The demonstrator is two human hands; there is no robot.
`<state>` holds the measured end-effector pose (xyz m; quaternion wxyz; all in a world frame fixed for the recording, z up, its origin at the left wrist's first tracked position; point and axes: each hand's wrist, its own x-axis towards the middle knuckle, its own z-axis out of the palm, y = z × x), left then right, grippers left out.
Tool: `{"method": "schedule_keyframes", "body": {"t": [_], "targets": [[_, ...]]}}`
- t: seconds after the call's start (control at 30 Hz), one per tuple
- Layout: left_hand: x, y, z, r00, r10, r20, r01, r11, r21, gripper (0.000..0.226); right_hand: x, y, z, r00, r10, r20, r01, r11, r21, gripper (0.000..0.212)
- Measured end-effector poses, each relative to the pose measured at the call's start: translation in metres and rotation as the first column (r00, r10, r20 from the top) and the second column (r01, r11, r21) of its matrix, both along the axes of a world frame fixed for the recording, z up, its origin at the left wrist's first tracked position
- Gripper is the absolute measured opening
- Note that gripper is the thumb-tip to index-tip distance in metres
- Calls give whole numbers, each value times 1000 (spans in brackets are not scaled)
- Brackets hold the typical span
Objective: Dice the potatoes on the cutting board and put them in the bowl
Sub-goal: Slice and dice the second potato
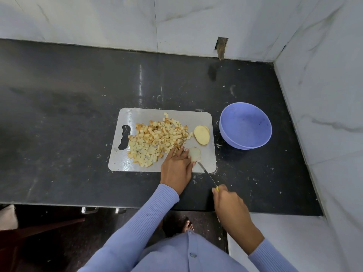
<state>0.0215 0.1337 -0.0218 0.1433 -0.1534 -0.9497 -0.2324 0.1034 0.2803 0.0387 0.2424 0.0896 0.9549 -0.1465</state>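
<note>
I see my left hand (176, 163) laid palm-down on the grey cutting board (125, 160), fingers curled against a potato piece (194, 153) at the board's near right, holding it. My right hand (228, 203) hangs over the counter edge, gripping a yellow-handled knife (208, 174); its blade runs diagonally up-left, tip at the potato piece. Diced potato (157, 138) is heaped mid-board, potato slices (202, 134) beside it. The purple bowl (245, 127) sits right of the board.

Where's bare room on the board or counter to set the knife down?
Bare counter left of the cutting board and behind it toward the wall. The board is crowded: potato cubes, slices, left hand. The gap between board and bowl is narrow.
</note>
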Motion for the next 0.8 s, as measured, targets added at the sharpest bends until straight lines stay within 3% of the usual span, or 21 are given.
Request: {"method": "schedule_keyframes", "body": {"t": [0.23,0.4,0.57,0.8], "targets": [[2,-9,4,1000,-7,22,7,999,-40,17,-20,2,8,997,-53,-63,46,993,-110,33],[5,-13,5,1000,0,1,0,1000,-31,11,-40,-13,9,994,0,-113,-16,989,-147,34],[5,-13,6,1000,-2,25,3,1000,-27,36,-48,-25,3,997,32,-74,-42,991,-124,35],[5,-10,7,999,28,15,-27,998,-51,28,-25,-20,-1,999,32,-33,-32,999,-27,35]]}}
